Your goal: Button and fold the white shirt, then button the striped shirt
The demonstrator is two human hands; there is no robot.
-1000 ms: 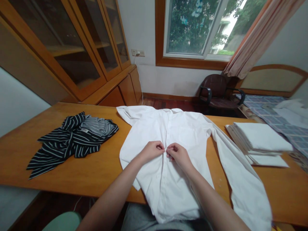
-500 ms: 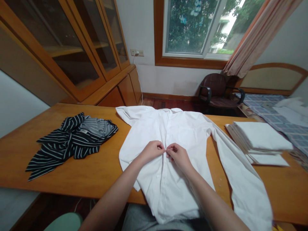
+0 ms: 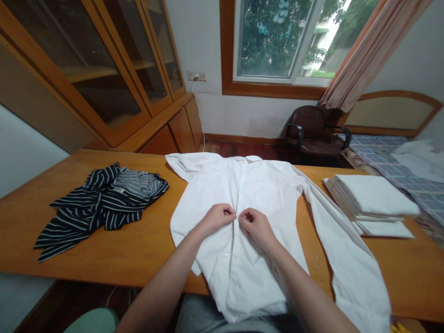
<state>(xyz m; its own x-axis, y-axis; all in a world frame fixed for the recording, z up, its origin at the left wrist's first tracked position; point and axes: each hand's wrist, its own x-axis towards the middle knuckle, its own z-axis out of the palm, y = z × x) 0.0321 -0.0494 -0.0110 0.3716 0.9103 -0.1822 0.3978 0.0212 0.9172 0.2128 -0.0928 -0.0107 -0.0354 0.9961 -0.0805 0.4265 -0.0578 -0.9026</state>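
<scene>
A white button-up shirt (image 3: 263,194) lies spread on the wooden table (image 3: 114,245), collar away from me and hem hanging over the near edge. My left hand (image 3: 217,218) and my right hand (image 3: 255,224) meet at the middle of the shirt front. Both are closed in a pinch on the button strip, fingertips almost touching each other. One long sleeve runs down to the right over the table edge.
A crumpled black-and-white striped garment (image 3: 100,203) lies on the table to the left. A stack of folded white cloths (image 3: 374,201) sits at the right. Beyond the table stand a dark armchair (image 3: 312,132), a wooden glass-door cabinet (image 3: 104,74) and a window (image 3: 277,39).
Both hands stay pinched at the same spot on the shirt front. Only the view has shifted slightly.
</scene>
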